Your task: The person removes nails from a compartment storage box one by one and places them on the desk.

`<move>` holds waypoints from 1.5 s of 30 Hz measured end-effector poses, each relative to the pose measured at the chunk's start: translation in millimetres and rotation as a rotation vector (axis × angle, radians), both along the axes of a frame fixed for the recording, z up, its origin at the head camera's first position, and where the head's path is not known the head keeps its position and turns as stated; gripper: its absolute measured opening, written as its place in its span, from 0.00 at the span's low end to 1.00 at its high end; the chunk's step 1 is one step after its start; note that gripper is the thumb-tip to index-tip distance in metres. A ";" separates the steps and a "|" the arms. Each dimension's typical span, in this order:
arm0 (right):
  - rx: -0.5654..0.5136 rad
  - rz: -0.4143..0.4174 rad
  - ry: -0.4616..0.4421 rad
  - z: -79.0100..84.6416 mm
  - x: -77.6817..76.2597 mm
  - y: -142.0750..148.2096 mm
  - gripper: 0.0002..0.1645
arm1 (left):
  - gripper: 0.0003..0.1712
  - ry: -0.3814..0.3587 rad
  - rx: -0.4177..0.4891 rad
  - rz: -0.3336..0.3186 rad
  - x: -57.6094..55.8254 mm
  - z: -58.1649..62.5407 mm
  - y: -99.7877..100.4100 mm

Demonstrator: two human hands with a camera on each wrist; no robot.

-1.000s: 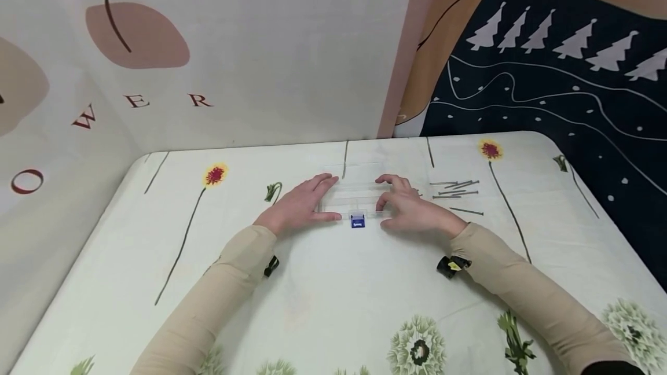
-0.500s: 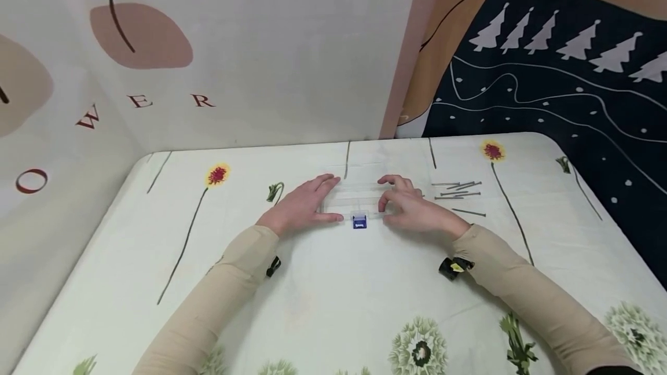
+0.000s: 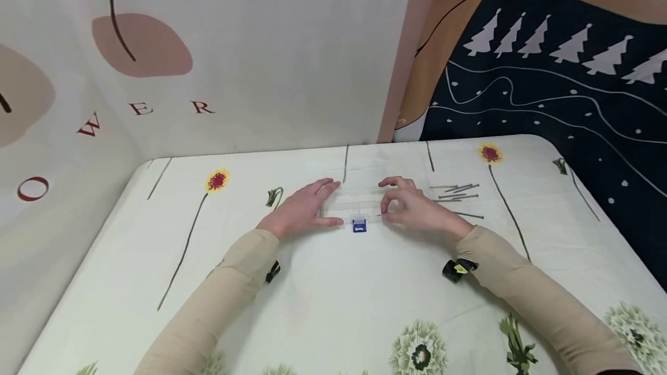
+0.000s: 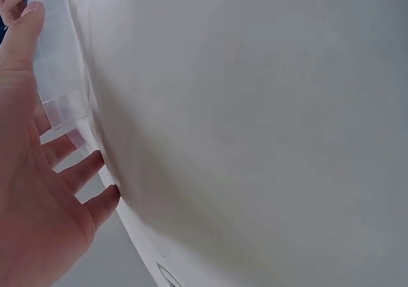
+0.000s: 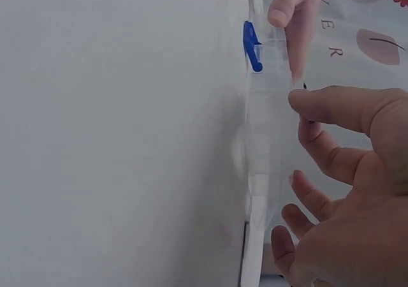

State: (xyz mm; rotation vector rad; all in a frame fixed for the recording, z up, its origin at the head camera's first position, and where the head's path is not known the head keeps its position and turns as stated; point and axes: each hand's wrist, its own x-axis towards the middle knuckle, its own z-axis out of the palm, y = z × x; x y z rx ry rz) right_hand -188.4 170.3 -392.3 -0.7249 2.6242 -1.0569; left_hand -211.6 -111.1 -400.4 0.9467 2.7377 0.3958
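A clear plastic compartment box [image 3: 351, 208] with a blue latch [image 3: 359, 225] at its front sits on the table. My left hand [image 3: 304, 204] rests against the box's left end, fingers relaxed, its thumb at the front edge. In the left wrist view the thumb [image 4: 25, 35] lies along the clear wall. My right hand [image 3: 411, 207] is over the box's right end and pinches a thin dark nail between thumb and index finger. Only the nail's tip [image 5: 305, 85] shows past the fingers in the right wrist view. Its other fingers are loosely bent.
Several loose nails [image 3: 458, 192] lie on the table to the right of my right hand. The box's clear lid [image 3: 359, 173] appears folded back behind it. A flowered white cloth [image 3: 323, 305] covers the table, and a printed curtain [image 3: 271, 74] hangs behind.
My right thumb and index finger have drawn together slightly, and a thin dark nail end now shows by them. The left hand stays in place on the box. The head view has shifted slightly.
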 end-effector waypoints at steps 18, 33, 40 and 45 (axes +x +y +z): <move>0.044 -0.114 0.046 11.0 -4.8 41.3 0.05 | 0.51 0.023 -0.052 0.002 -0.8 1.0 2.3; 0.143 -0.121 0.078 -2.1 -15.7 59.3 0.03 | 0.51 0.032 -0.088 0.000 -2.5 5.1 5.7; 0.156 -0.114 0.077 -3.5 -20.3 55.7 0.04 | 0.52 0.011 -0.085 0.021 -2.9 5.5 7.1; 0.156 -0.108 0.077 -2.1 -20.9 57.1 0.03 | 0.52 0.010 -0.081 0.029 -2.6 4.8 6.8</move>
